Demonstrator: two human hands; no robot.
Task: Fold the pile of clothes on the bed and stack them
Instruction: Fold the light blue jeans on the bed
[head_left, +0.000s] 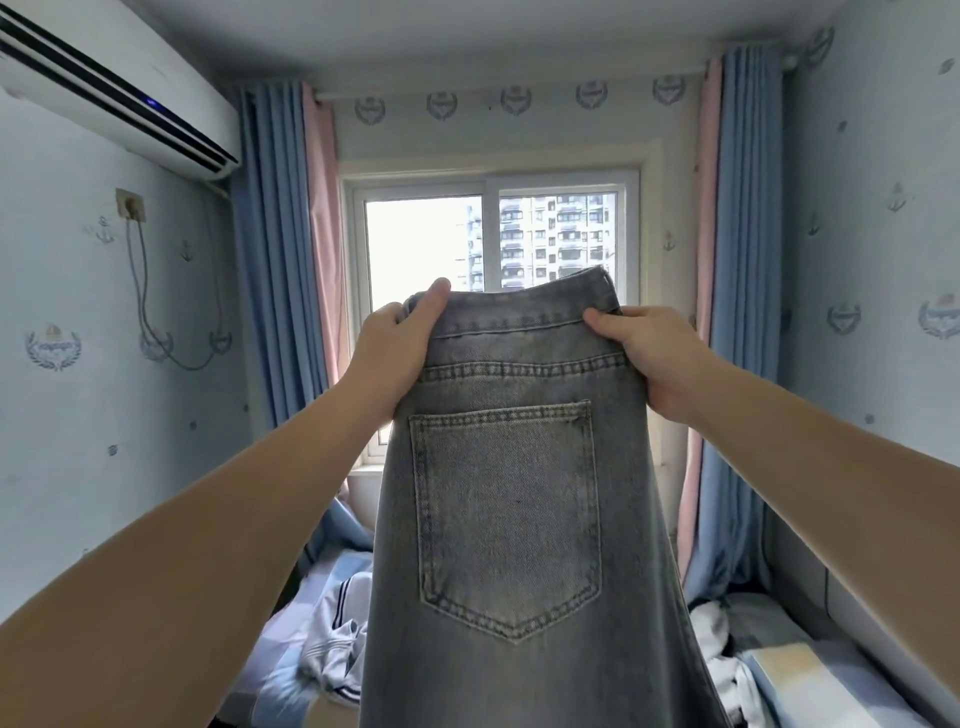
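A: Holding anything up there?
B: Yes, a pair of grey-blue jeans (509, 493), hanging in front of the window (493, 239), back pocket facing the camera.
A: And the grips?
B: The left grip (400, 338) pinches the waistband's left corner, thumb on top. The right grip (649, 353) pinches the right corner, thumb in front.
A: The rest of the pile?
B: White clothes (332, 660) lie crumpled on the bed (270, 654), below the window's left side.

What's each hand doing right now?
Left hand: grips the jeans at the waistband.
Right hand: grips the waistband's other end.
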